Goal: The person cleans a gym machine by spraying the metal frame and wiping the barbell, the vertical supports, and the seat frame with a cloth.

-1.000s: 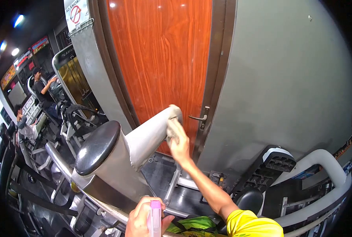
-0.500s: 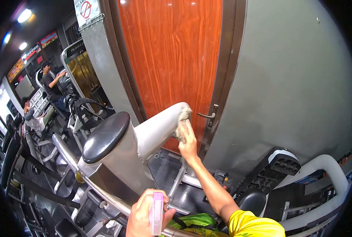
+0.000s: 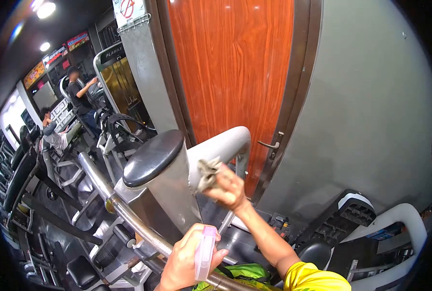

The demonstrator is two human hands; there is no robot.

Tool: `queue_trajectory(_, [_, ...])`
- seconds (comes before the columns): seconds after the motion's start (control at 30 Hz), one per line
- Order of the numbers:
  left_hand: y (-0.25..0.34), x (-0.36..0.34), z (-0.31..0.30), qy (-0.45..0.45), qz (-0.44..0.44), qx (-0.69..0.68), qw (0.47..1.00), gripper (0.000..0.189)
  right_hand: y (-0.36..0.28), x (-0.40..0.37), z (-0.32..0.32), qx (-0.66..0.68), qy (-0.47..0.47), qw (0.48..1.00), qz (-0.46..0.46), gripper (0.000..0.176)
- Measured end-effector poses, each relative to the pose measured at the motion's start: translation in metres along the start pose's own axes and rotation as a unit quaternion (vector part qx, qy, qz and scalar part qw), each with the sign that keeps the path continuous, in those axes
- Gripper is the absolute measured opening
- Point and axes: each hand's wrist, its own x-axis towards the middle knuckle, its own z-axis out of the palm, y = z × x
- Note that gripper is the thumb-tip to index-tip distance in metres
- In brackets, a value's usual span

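My right hand [image 3: 229, 187] grips a crumpled grey cloth [image 3: 206, 172] and presses it against the lower side of a grey curved tube [image 3: 220, 145] of a gym machine, near where the tube meets the machine's housing. My left hand [image 3: 184, 262] holds a small pink spray bottle [image 3: 204, 252] upright at the bottom of the view, just above a steel bar [image 3: 128, 216]. A black oval pad [image 3: 153, 157] tops the grey housing left of the cloth.
A wooden door [image 3: 230, 68] with a lever handle [image 3: 270, 144] stands behind the machine, beside a grey wall [image 3: 371, 97]. Two people sit at machines far left. A black pedal [image 3: 349, 213] and white frame tube [image 3: 409, 218] lie right.
My right hand with the cloth has slid from the tube's far rounded end down toward the housing. My left hand and bottle have stayed low while the view shifted left.
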Motion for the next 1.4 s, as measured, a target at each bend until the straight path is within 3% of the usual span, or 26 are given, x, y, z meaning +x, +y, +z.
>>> queue_trajectory(0.03, [-0.001,0.000,0.000,0.004,0.005,0.004,1.000,0.034,0.019,-0.014,0.002,-0.026,0.018,0.999,0.025,0.023])
queue_trajectory(0.1, [-0.001,0.000,0.000,0.011,0.008,0.007,1.000,0.034,0.044,-0.028,-0.006,-0.072,-0.002,0.974,0.214,0.053])
queue_trajectory(0.17, [0.000,-0.001,0.002,0.013,0.013,0.003,1.000,0.034,0.075,-0.049,-0.004,-0.093,-0.009,0.923,0.373,0.064])
queue_trajectory(0.27, [0.002,0.002,-0.001,0.004,0.005,0.025,1.000,0.033,0.086,-0.049,-0.009,0.034,-0.007,0.857,0.514,0.062])
queue_trajectory(0.33, [-0.001,0.000,-0.001,0.000,0.011,0.015,1.000,0.033,0.053,-0.011,-0.018,0.041,-0.022,0.862,0.504,0.062])
queue_trajectory(0.47, [0.000,0.000,-0.002,-0.017,0.005,0.022,1.000,0.034,-0.029,0.053,-0.030,0.065,-0.062,0.960,0.267,0.062])
queue_trajectory(0.53, [0.000,-0.001,-0.003,-0.026,0.014,0.047,0.998,0.035,-0.052,0.067,-0.038,0.103,-0.088,0.974,0.183,0.059])
queue_trajectory(0.67, [-0.002,0.000,-0.003,-0.020,0.022,0.039,0.999,0.036,0.020,0.026,-0.025,0.015,-0.057,0.997,0.048,0.052])
queue_trajectory(0.73, [-0.004,-0.001,-0.003,-0.025,0.021,0.040,0.999,0.036,0.065,0.012,-0.026,-0.104,-0.075,0.977,0.168,0.045])
queue_trajectory(0.8, [-0.001,0.000,-0.005,-0.026,0.016,0.029,0.999,0.036,0.117,-0.013,-0.022,-0.100,-0.051,0.951,0.288,0.045])
queue_trajectory(0.87, [-0.002,0.000,-0.006,-0.030,0.015,0.021,0.999,0.036,0.165,-0.061,-0.007,0.021,-0.005,0.901,0.434,0.046])
queue_trajectory(0.93, [-0.008,-0.002,-0.005,-0.016,-0.010,-0.049,0.999,0.036,0.152,-0.033,-0.022,0.020,-0.031,0.902,0.431,0.044])
queue_trajectory(1.0, [-0.008,-0.001,-0.008,-0.034,-0.014,-0.036,0.999,0.036,0.102,0.028,-0.038,0.093,-0.110,0.916,0.375,0.048])
queue_trajectory(1.03, [-0.007,0.000,-0.009,-0.044,-0.017,-0.021,0.999,0.037,0.078,0.042,-0.033,0.088,-0.071,0.953,0.282,0.050])
queue_trajectory(1.1, [-0.005,0.000,-0.009,-0.040,-0.036,-0.031,0.998,0.039,0.018,0.080,-0.036,0.164,-0.123,0.947,0.246,0.056])
queue_trajectory(1.13, [-0.005,0.000,-0.009,-0.029,-0.054,-0.039,0.997,0.040,-0.004,0.104,-0.046,0.225,-0.153,0.945,0.179,0.060])
queue_trajectory(1.17, [-0.003,-0.002,-0.007,-0.006,-0.073,-0.071,0.995,0.042,-0.022,0.108,-0.045,0.217,-0.131,0.946,0.200,0.066])
queue_trajectory(1.2, [0.004,0.000,-0.007,-0.010,-0.073,-0.071,0.995,0.042,-0.023,0.110,-0.047,0.182,-0.149,0.951,0.200,0.063])
queue_trajectory(1.27, [0.022,0.005,-0.008,-0.031,-0.187,-0.075,0.979,0.030,-0.006,0.104,-0.053,0.148,-0.184,0.957,0.169,0.065])
queue_trajectory(1.3, [0.015,0.004,-0.008,-0.032,-0.187,-0.076,0.979,0.030,0.008,0.093,-0.050,0.102,-0.147,0.976,0.128,0.065])
queue_trajectory(1.37, [-0.007,-0.004,-0.009,-0.010,-0.051,-0.018,0.998,0.042,0.041,0.054,-0.041,0.006,-0.131,0.980,0.153,0.066])
queue_trajectory(1.4, [-0.007,-0.004,-0.008,-0.008,-0.054,-0.018,0.998,0.042,0.058,0.036,-0.037,-0.019,-0.106,0.977,0.184,0.067])
